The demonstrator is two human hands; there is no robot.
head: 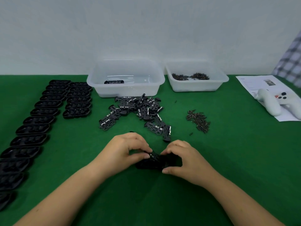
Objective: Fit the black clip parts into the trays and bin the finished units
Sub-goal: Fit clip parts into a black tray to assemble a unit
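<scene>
Sitting between both hands' fingers (140,155), a black tray (154,163).

green table cover (228,160) across the whole bench | white game controller (275,101) at 2 o'clock, lying on a printed paper sheet (254,82) | checked cloth (291,62) at the far right edge, 2 o'clock | plain pale wall (130,30) at 12 o'clock

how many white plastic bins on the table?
2. The larger translucent white plastic bin sits at back centre with one black unit inside; the smaller white plastic bin stands to its right, holding small dark parts. None look hidden.
</scene>
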